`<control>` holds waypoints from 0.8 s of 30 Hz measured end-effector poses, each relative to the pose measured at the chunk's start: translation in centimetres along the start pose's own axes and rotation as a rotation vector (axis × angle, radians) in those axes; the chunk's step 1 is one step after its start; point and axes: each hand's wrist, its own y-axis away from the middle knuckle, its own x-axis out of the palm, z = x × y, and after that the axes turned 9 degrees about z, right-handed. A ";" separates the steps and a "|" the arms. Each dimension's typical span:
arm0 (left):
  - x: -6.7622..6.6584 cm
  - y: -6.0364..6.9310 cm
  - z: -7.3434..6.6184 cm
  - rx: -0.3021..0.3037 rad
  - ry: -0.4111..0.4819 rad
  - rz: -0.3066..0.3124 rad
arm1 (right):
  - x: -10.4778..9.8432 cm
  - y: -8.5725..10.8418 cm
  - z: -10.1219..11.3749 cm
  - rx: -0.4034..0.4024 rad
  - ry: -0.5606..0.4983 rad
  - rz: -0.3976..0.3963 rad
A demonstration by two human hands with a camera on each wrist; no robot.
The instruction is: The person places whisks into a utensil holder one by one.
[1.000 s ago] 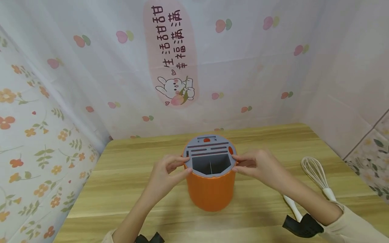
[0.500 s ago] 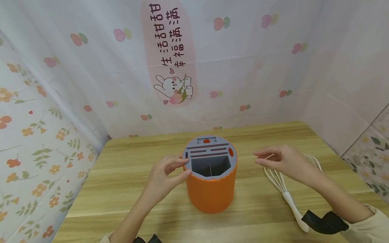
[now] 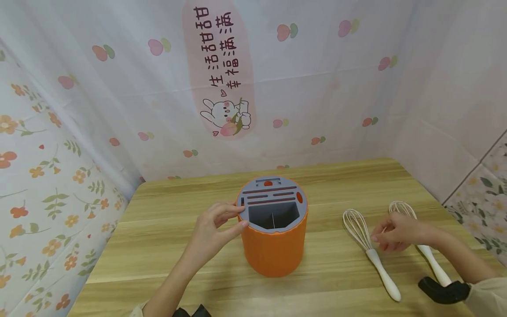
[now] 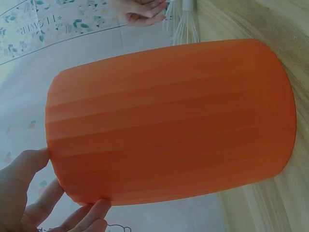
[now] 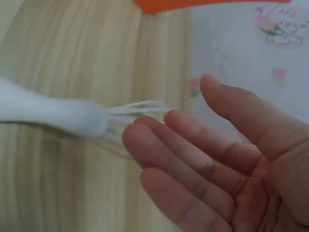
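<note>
An orange cylinder (image 3: 275,253) stands upright on the wooden table, with a grey slotted insert (image 3: 303,211) in its top. My left hand (image 3: 211,226) grips its left rim between thumb and fingers; the left wrist view shows the fingers (image 4: 99,212) against the orange wall. Over the gap between two white whisks is my right hand (image 3: 405,231), relaxed and holding nothing. The nearer whisk (image 3: 383,275) lies left of it, the other whisk (image 3: 433,264) partly under it. In the right wrist view, a whisk handle (image 5: 58,113) points toward the loosely bent fingers (image 5: 169,154).
A patterned white curtain (image 3: 336,88) hangs behind the table (image 3: 170,220), with floral cloth (image 3: 51,185) along the left side and more at the right. Black bands are on both wrists.
My right hand has left the cylinder's right rim and moved right, over to the whisks, uncovering the nearer one. My left hand has kept its grip on the rim.
</note>
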 end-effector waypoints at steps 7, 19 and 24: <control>0.0 0.0 0.0 -0.007 -0.003 0.002 | 0.6 0.3 -3.3 -0.071 -0.048 0.157; 0.0 0.1 0.1 -0.015 -0.001 0.004 | 2.1 -0.1 -4.3 -0.047 -0.026 0.191; 0.1 0.1 0.1 -0.022 -0.005 -0.003 | 2.4 -0.3 -4.5 -0.041 -0.047 0.167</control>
